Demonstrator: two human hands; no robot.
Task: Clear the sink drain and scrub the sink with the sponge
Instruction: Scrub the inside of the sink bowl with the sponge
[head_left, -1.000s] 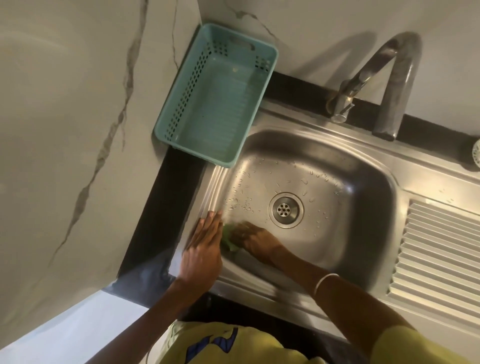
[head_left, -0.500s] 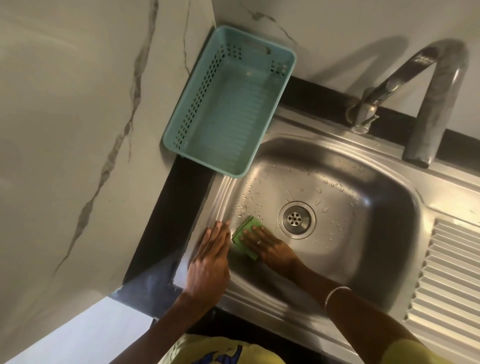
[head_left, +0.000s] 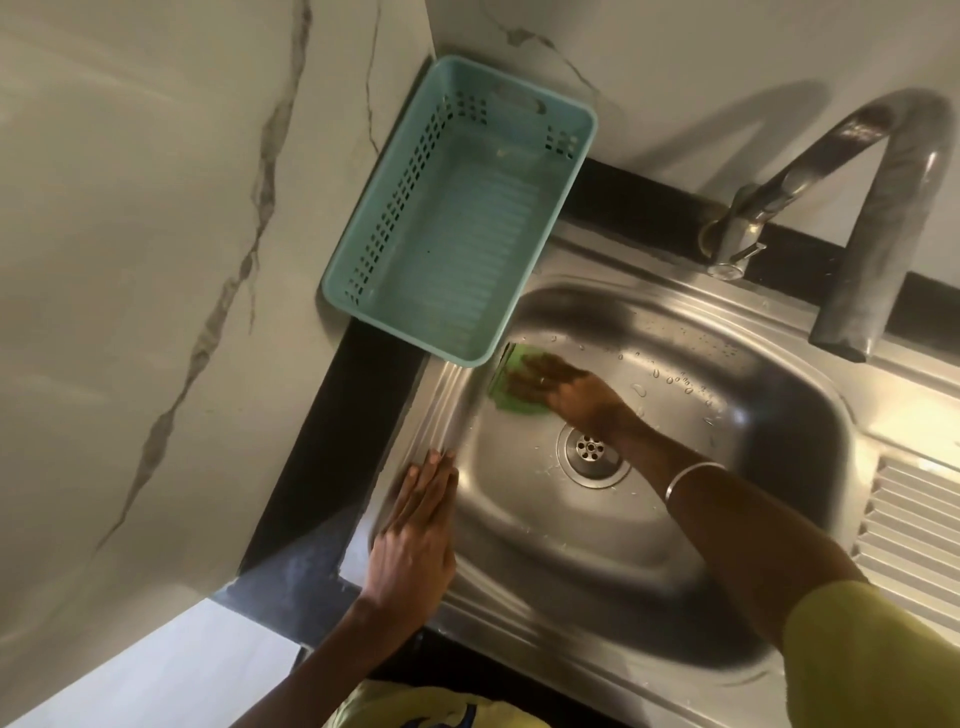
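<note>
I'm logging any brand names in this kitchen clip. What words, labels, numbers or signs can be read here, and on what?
None can be read.
Yellow shirt: a blue printed mark shows at the bottom edge, cut off by the frame and blurred; unreadable.
Teal basket, faucet, steel sink, drain strainer, green sponge and bangle: no visible text or logo.

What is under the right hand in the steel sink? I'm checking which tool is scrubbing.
A green sponge, pressed against the basin's left wall; the right hand covers its middle.
</note>
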